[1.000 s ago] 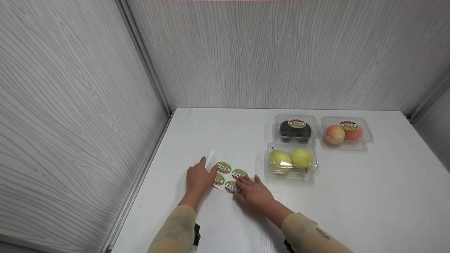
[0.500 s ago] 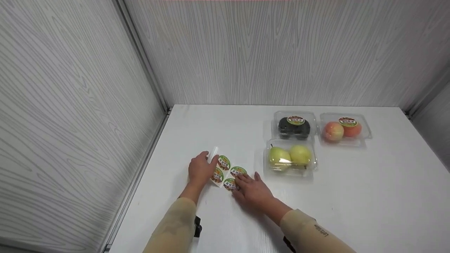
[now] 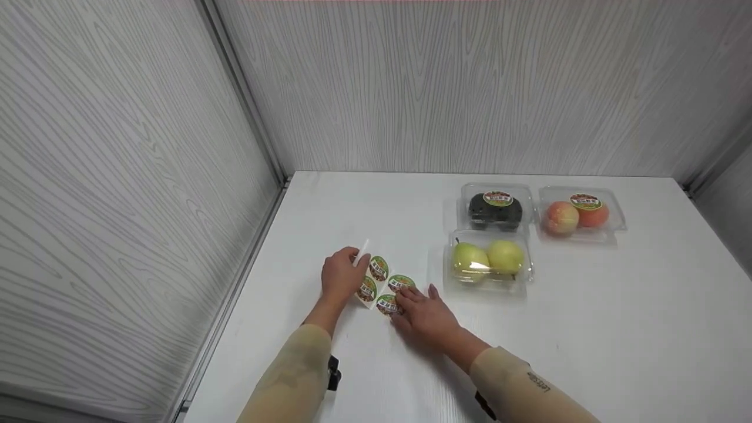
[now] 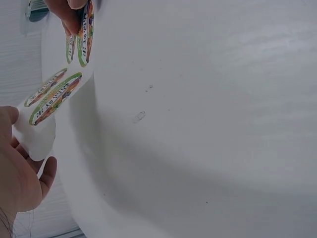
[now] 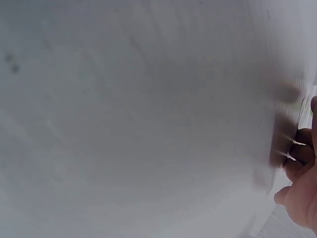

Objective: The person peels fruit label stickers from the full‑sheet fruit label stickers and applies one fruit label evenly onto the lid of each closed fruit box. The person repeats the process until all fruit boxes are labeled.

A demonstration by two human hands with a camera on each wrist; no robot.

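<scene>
A white sheet of round green-rimmed stickers (image 3: 384, 288) lies at the left-middle of the table, its left part bent up. My left hand (image 3: 342, 276) pinches the sheet's raised left edge; in the left wrist view the thumb is on the sticker side and the other fingers (image 4: 48, 173) are behind. My right hand (image 3: 427, 317) rests on the sheet's right part, fingertips over the stickers there and partly covering them. In the right wrist view this hand (image 5: 299, 186) shows only at the right edge, fingers down at the surface.
A clear box of two pears (image 3: 489, 263) stands right of the sheet. Behind it is a clear box of dark fruit (image 3: 495, 214). Farther right, another clear box (image 3: 602, 236) holds peach-like fruit. Both rear boxes bear oval labels. Wood-grain panels (image 3: 470, 88) enclose the table (image 3: 587, 329).
My left hand has moved slightly up and right, lifting the sheet's left edge so that it bends more steeply. The right hand has stayed on the sheet. The boxes have not moved.
</scene>
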